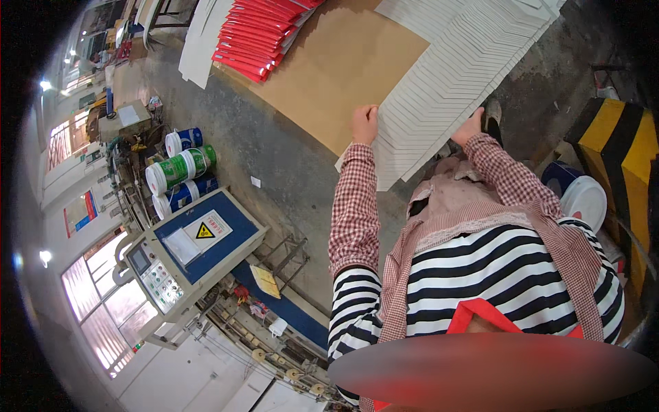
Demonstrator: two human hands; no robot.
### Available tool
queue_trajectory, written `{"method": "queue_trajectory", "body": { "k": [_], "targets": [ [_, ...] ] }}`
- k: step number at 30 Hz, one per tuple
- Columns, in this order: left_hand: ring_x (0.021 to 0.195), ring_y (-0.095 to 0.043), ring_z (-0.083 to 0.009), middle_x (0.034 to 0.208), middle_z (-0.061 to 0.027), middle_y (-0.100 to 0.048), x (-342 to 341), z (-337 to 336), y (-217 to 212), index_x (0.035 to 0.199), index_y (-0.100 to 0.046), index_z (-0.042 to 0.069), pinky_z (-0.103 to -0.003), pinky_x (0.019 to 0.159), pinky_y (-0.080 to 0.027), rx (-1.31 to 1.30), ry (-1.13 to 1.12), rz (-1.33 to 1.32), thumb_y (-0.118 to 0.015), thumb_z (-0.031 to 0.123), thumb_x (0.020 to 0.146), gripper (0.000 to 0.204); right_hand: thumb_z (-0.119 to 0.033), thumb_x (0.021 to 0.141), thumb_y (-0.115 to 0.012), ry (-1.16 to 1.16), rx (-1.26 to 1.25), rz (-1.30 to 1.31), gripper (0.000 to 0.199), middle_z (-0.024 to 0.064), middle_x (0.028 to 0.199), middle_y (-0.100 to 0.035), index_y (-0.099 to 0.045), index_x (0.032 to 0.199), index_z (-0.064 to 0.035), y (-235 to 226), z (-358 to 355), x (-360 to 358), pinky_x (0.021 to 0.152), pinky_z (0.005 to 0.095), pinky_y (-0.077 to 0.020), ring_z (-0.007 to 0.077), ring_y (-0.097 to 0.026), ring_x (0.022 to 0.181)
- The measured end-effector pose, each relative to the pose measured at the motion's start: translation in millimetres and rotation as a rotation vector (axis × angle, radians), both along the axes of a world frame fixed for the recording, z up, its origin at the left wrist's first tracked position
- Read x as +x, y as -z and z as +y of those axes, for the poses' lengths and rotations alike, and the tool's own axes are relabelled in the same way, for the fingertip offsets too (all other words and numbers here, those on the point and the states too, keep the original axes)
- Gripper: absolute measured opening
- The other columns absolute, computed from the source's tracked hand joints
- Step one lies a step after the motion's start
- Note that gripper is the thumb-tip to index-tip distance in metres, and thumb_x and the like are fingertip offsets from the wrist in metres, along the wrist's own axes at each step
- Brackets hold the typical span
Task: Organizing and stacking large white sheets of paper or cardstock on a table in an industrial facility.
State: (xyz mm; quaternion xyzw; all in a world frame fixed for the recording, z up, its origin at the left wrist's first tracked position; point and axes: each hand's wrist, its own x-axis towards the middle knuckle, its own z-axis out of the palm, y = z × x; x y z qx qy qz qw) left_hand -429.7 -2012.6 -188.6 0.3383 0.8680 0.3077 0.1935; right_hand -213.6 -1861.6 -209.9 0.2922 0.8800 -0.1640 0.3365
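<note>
A long row of white paper or card sheets (439, 96), overlapped like shingles, runs from close to my body toward the far right. My left hand (365, 125) is closed at the left edge of the row's near end, its fingers curled in. Along the opposite edge, my right hand (469, 128) grips the sheets from the side, with part of its fingers hidden behind the paper. Both sleeves are red-and-white checked. Under the sheets lies a brown board (329, 82). Glossy red packets (255, 38) are piled in a fanned stack on its far left.
A machine control cabinet (213, 237) with a blue top and buttons stands at the left. Several paint-type buckets (180, 172) lie behind it. A yellow-and-black striped barrier (611, 147) and a white-lidded bucket (583, 202) are close on my right. Grey concrete floor (274, 154) shows between.
</note>
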Motion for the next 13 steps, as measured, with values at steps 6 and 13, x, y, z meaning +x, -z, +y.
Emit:
{"method": "queue_trajectory", "body": {
  "k": [6, 13],
  "targets": [
    [0.075, -0.058, -0.0266, 0.079, -0.0139, -0.061, -35.3, -35.1, 17.1, 0.084, -0.063, 0.003, -0.033, 0.067, -0.044, 0.106, -0.073, -0.012, -0.048, 0.017, 0.08, 0.021, -0.035, 0.089, -0.023, -0.563, 0.569, -0.149, 0.047, 0.0108, 0.125, -0.041, -0.031, 0.128, -0.0099, 91.6, -22.0, 31.8, 0.09, 0.0626, -0.0103, 0.0274, -0.039, 0.111],
    [0.077, -0.058, -0.0268, 0.08, -0.0147, -0.061, -20.3, -69.7, 8.5, 0.083, -0.064, 0.004, -0.034, 0.069, -0.044, -0.021, -0.111, -0.11, -0.048, 0.019, 0.079, 0.022, -0.038, 0.088, -0.025, -1.442, 1.677, -0.418, 0.051, 0.0153, 0.134, -0.027, -0.022, 0.132, -0.0133, 209.8, -56.3, 37.4, 0.09, 0.0637, -0.0077, 0.0257, -0.026, 0.122]
  ]
}}
